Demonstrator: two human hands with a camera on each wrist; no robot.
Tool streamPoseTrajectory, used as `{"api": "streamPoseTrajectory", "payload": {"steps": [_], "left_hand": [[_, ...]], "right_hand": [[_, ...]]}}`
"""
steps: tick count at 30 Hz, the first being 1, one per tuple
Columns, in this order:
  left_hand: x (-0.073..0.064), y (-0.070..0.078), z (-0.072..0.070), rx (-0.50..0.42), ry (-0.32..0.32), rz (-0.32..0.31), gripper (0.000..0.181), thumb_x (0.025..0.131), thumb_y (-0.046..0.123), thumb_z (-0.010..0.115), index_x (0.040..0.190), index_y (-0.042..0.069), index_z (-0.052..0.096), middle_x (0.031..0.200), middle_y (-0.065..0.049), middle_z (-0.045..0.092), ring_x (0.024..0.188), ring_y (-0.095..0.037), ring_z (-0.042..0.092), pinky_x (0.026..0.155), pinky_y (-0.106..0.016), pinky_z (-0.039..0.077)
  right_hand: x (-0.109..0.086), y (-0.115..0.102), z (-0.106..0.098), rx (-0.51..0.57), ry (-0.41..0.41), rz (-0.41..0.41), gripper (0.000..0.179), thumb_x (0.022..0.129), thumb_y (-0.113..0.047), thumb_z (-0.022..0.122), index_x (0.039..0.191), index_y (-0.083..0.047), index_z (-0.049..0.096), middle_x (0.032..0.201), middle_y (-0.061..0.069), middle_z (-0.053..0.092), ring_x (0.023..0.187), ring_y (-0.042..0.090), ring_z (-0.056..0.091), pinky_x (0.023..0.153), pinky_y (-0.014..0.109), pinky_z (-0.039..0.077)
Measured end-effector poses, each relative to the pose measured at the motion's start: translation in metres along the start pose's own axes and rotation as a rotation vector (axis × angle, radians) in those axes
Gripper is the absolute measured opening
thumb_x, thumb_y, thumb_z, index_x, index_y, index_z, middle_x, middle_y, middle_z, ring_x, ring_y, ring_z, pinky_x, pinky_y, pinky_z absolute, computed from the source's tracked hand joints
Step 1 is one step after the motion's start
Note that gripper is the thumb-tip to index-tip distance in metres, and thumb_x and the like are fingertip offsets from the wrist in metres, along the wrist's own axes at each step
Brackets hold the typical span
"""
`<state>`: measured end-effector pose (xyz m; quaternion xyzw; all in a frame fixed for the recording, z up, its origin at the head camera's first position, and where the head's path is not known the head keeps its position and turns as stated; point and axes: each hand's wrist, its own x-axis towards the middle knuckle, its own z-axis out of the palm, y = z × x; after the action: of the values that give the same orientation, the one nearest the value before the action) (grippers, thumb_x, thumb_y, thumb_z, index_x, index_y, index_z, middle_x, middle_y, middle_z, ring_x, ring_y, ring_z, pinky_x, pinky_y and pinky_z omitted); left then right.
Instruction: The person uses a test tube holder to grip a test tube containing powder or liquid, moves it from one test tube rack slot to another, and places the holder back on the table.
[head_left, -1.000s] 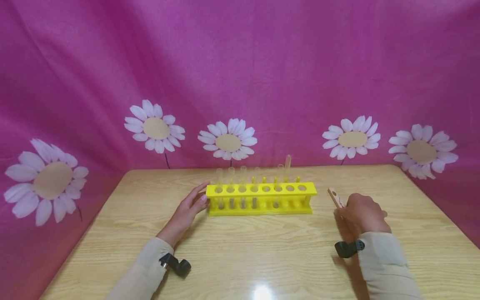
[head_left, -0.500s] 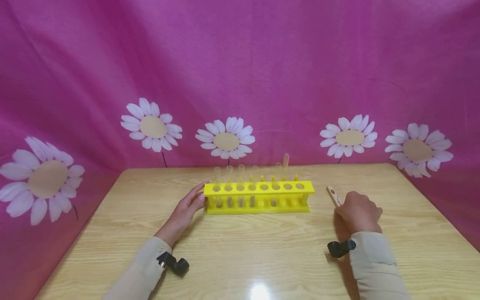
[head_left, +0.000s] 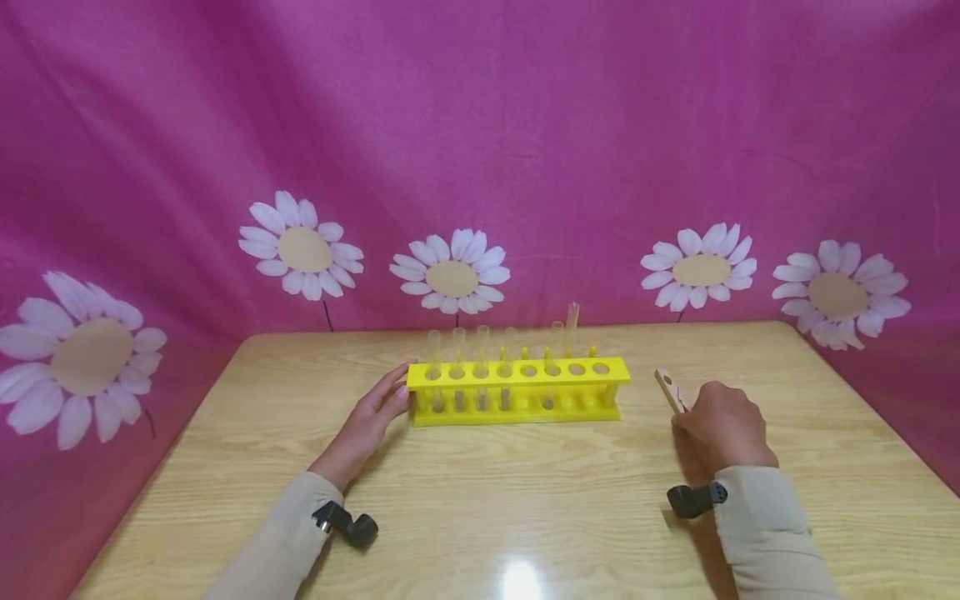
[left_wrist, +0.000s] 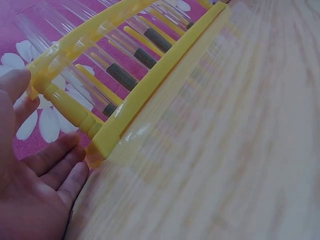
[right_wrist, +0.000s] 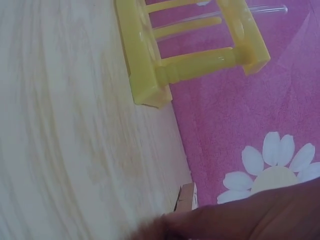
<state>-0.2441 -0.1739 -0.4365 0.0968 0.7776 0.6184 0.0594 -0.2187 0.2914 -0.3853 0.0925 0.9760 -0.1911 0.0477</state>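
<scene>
A yellow test tube rack [head_left: 517, 382] stands upright on the table. Several clear test tubes [head_left: 483, 342] sit in its holes, most toward the left. Dark material [left_wrist: 121, 76] fills the bottoms of several tubes in the left wrist view. One slimmer tube [head_left: 573, 317] rises behind the rack, right of centre. My left hand [head_left: 364, 427] rests against the rack's left end, fingers mostly straight, thumb by the upper plate. To the right of the rack, my right hand [head_left: 726, 423] grips a wooden test tube holder [head_left: 667, 388]; its far end juts forward and my hand hides the rest.
The wood-grain table [head_left: 465, 508] ends at the back against a pink curtain [head_left: 570, 150] with white daisies. Yellow pegs [head_left: 592, 351] stand along the rack's rear side. Black wrist cameras [head_left: 690, 500] stick out from both sleeves.
The view has shifted slightly. Both hands keep nearly the same places: the left at the rack's end, the right on the wooden holder. Nothing was let go.
</scene>
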Motion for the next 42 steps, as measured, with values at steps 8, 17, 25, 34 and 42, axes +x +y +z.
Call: {"api": "streamPoseTrajectory", "payload": {"steps": [8, 17, 25, 34, 42], "left_hand": [[0.001, -0.001, -0.001, -0.008, -0.007, -0.016, 0.064, 0.095, 0.056, 0.048, 0.151, 0.03, 0.031, 0.155, 0.007, 0.029, 0.138, -0.024, 0.035, 0.114, -0.049, 0.029], [0.001, -0.002, -0.001, -0.013, -0.006, -0.03, 0.064, 0.094, 0.058, 0.049, 0.151, 0.032, 0.031, 0.156, 0.003, 0.028, 0.137, -0.027, 0.037, 0.114, -0.052, 0.026], [-0.001, -0.001, -0.001, -0.027, -0.008, -0.004, 0.063, 0.097, 0.053, 0.047, 0.152, 0.027, 0.03, 0.156, 0.005, 0.029, 0.138, -0.025, 0.037, 0.113, -0.048, 0.03], [0.0, -0.001, -0.001, -0.052, -0.015, -0.001, 0.062, 0.099, 0.049, 0.046, 0.153, 0.022, 0.029, 0.156, 0.002, 0.028, 0.138, -0.027, 0.037, 0.114, -0.049, 0.029], [0.0, -0.001, -0.001, -0.057, -0.015, 0.0, 0.063, 0.099, 0.049, 0.046, 0.153, 0.023, 0.029, 0.156, 0.004, 0.028, 0.138, -0.027, 0.036, 0.114, -0.048, 0.03]], "right_hand": [[-0.002, -0.001, -0.004, -0.019, -0.011, -0.029, 0.019, 0.079, -0.014, 0.066, 0.073, 0.003, 0.06, 0.066, 0.011, 0.053, 0.06, 0.027, 0.048, 0.049, 0.036, 0.041], [-0.006, -0.001, -0.01, 0.047, -0.049, 0.003, 0.017, 0.08, -0.014, 0.061, 0.071, 0.0, 0.064, 0.065, 0.008, 0.053, 0.061, 0.027, 0.048, 0.057, 0.044, 0.042], [-0.004, -0.005, -0.015, 0.077, -0.008, 0.029, 0.02, 0.084, -0.019, 0.062, 0.079, 0.0, 0.067, 0.068, 0.01, 0.058, 0.068, 0.029, 0.052, 0.076, 0.07, 0.032], [-0.01, -0.016, -0.029, 0.082, 0.067, -0.039, 0.027, 0.086, -0.024, 0.064, 0.092, 0.003, 0.068, 0.076, 0.013, 0.06, 0.068, 0.03, 0.052, 0.056, 0.041, 0.039], [-0.019, -0.032, -0.038, 0.135, 0.152, -0.076, 0.028, 0.087, -0.024, 0.06, 0.093, 0.003, 0.06, 0.076, 0.013, 0.06, 0.067, 0.028, 0.051, 0.052, 0.031, 0.039]]}}
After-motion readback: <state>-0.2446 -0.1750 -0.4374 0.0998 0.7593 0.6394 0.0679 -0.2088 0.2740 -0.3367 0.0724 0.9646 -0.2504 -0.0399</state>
